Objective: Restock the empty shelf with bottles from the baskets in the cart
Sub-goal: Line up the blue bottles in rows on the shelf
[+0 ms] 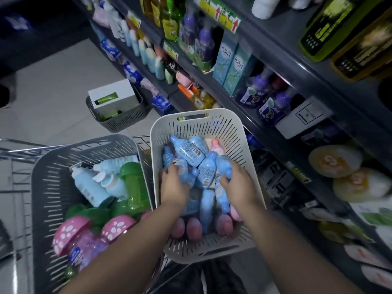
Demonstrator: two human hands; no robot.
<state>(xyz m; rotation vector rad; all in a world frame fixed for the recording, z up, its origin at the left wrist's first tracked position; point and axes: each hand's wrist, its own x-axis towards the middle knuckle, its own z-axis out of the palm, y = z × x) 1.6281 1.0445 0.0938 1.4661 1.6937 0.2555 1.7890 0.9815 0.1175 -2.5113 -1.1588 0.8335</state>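
Now | right hand (237, 184) grips bottle (223, 166) lengthwise along basket (238, 132) | left hand (174, 184) grips 2nd bottle (182, 166)

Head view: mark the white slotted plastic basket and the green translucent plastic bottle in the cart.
White slotted plastic basket (241, 153): head view, right wall.
Green translucent plastic bottle (136, 192): head view, body.

2 hands (174, 185) (239, 184), 1 wht basket (212, 116), 2 gry baskets (84, 146) (118, 124), 1 cart (12, 150)
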